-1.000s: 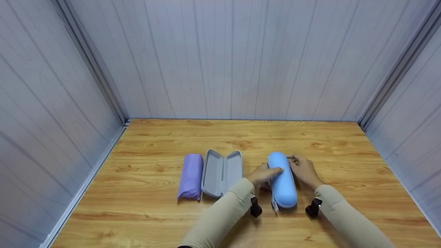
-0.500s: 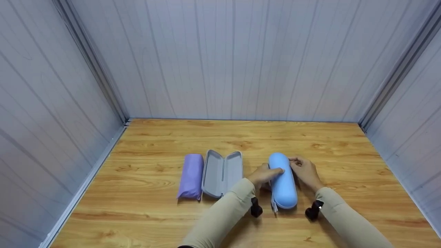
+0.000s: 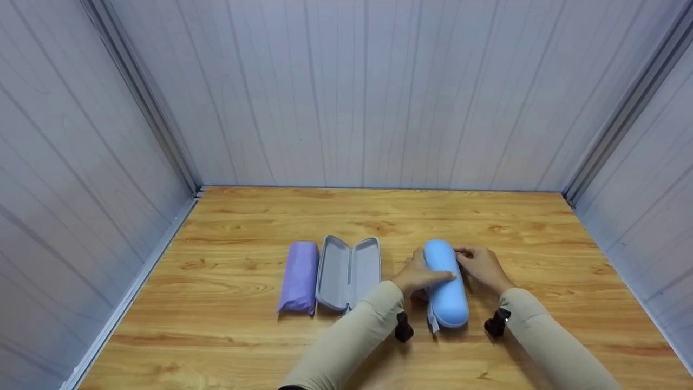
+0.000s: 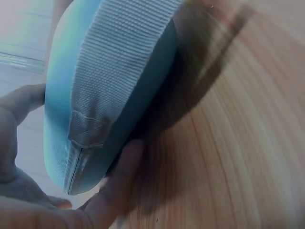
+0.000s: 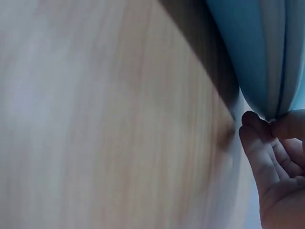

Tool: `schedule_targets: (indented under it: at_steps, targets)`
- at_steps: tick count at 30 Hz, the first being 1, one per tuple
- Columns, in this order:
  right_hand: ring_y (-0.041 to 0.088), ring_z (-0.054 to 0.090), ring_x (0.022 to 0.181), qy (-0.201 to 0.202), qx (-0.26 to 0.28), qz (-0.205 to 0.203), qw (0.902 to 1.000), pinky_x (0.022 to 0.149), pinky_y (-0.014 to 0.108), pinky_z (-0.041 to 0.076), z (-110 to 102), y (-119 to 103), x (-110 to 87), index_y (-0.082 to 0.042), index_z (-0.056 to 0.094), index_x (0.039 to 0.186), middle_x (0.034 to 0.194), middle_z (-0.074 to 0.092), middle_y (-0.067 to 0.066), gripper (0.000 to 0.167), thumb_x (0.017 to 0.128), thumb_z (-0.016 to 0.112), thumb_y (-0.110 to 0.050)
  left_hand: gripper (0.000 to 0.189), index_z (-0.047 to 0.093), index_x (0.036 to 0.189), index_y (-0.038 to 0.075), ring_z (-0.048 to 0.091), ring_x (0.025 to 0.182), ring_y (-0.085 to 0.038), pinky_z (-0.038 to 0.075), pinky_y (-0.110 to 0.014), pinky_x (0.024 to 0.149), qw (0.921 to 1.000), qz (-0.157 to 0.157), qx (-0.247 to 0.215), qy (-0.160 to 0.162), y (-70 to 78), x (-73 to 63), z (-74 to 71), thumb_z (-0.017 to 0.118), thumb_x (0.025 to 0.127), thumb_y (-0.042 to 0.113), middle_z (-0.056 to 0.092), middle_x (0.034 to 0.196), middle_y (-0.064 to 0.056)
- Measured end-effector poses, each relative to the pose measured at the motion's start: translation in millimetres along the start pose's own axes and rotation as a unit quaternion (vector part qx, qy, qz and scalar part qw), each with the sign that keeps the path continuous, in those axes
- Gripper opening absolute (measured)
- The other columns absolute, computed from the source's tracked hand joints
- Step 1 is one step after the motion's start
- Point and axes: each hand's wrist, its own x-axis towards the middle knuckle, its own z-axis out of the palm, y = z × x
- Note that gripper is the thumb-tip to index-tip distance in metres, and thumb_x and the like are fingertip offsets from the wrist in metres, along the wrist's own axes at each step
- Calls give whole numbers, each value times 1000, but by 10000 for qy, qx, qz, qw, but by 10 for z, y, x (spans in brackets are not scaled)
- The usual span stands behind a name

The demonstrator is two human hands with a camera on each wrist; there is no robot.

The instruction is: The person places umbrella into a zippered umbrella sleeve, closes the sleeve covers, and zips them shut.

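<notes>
A rounded blue zippered glasses case [image 3: 446,306] lies lengthwise right of the table's middle. My left hand [image 3: 422,273] grips it from the left, thumb across the top. In the left wrist view its fingers [image 4: 121,176] reach under the lower side, near a grey fabric strap [image 4: 119,57]. At the case's far right side, my right hand [image 3: 484,267] pinches at the zipper seam. The right wrist view shows the thumb and fingers [image 5: 259,152] meeting at the seam's end [image 5: 274,102]. The zipper pull between them is hidden.
Left of my left hand, a grey hard case [image 3: 335,273] lies spread open, its two halves facing up. A purple wrapped packet [image 3: 299,276] is beside it. Panel walls [image 3: 363,97] enclose the wooden table [image 3: 233,336] at the back and sides.
The blue glasses case has shifted slightly to the right. My left thumb reaches farther across its top. My right hand has moved a little to the right, still at the seam.
</notes>
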Motion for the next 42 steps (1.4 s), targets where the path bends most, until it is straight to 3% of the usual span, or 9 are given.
schedule_targets:
  at_steps: [4, 7, 16, 30, 37, 42]
  targets:
    - [32, 67, 96, 181, -535, -543, 9969, 83, 47, 54, 9, -19, 56, 4, 70, 118, 106, 71, 18, 25, 101, 58, -9, 91, 26, 153, 3, 57, 112, -34, 51, -55, 93, 9994, 79, -279, -206, -4, 2, -13, 81, 83, 22, 51, 127, -16]
    - [35, 67, 96, 297, -796, -887, 9924, 82, 51, 55, 24, -22, 98, 5, 71, 113, 105, 71, 21, 21, 99, 58, -3, 92, 24, 154, 4, 56, 113, -34, 51, -57, 92, 9992, -55, -306, -231, -1, -7, -19, 80, 84, 23, 51, 128, -17]
    - [36, 68, 94, 299, -895, -1263, 9875, 79, 53, 55, 21, 10, 126, -1, 70, 112, 101, 71, 19, 19, 98, 58, 0, 87, 30, 151, 2, 58, 110, -34, 54, -58, 84, 9999, -119, -96, 20, 12, -11, -1, 80, 84, 24, 52, 128, -17]
    - [24, 66, 83, 171, -907, -1158, 9890, 70, 41, 53, -38, 21, 3, -3, 72, 111, 95, 72, 10, 17, 99, 59, -3, 85, 32, 150, 4, 61, 104, -37, 56, -59, 77, 9996, -271, -54, 47, -2, 14, 5, 81, 83, 26, 53, 125, -17]
    - [24, 67, 83, 327, -1006, -1286, 9860, 73, 43, 54, -47, 14, -67, -3, 73, 105, 91, 73, 8, 14, 97, 62, -2, 90, 28, 153, 4, 58, 112, -36, 53, -58, 88, 9997, -199, -105, 7, -19, 22, 11, 81, 83, 25, 51, 131, -18]
    - [20, 64, 77, 403, -1093, -1418, 9830, 68, 37, 52, -51, 8, -93, -5, 73, 101, 87, 73, 6, 12, 95, 64, 0, 87, 29, 152, 4, 59, 110, -37, 54, -60, 84, 9997, -215, -126, 7, -21, 24, 10, 81, 84, 25, 52, 129, -18]
